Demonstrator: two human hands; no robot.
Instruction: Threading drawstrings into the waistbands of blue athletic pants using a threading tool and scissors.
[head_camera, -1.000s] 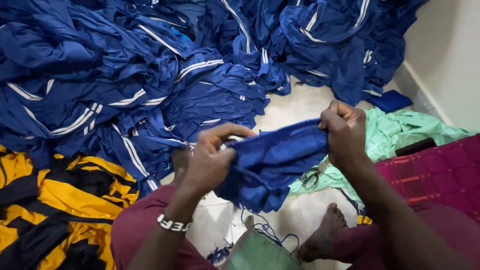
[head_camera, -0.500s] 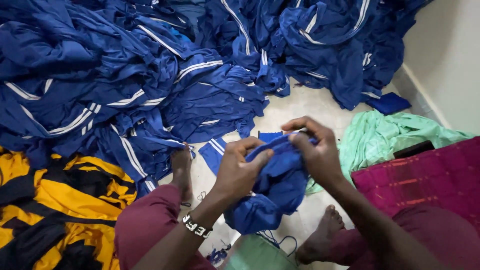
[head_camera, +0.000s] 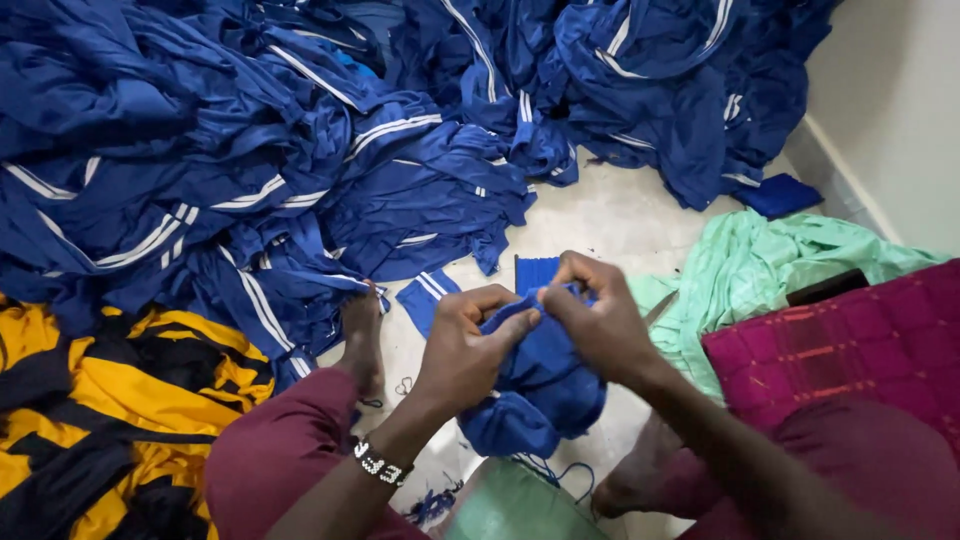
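The left hand (head_camera: 465, 350) and the right hand (head_camera: 600, 320) meet in the middle of the view, above the floor (head_camera: 610, 215); both are closed on one blue cloth piece (head_camera: 545, 385). The grip of each hand is a tight pinch: the fingers of the left hand press the upper edge of the cloth from the left side, and the fingers of the right hand curl over the same edge from the right, so the fingertips of both hands almost touch each other. The rest of the cloth hangs down in a bunch between the person's legs; its lower end is near a green thing (head_camera: 515, 505) at the bottom edge, which I cannot identify clearly.

The left wrist carries a beaded bracelet (head_camera: 382, 465); the legs are in dark red trousers (head_camera: 265, 450), and one bare foot (head_camera: 362, 335) rests on the floor just beside the big pile.

No real container is visible; the garments lie in heaps on the floor. A large pile of blue garments with white stripes (head_camera: 300, 150) fills the top and the left; a smaller heap of yellow and black garments (head_camera: 110, 400) lies at the lower left; a light green cloth (head_camera: 770, 265) lies at the right, next to a dark red checked cushion (head_camera: 850, 335).
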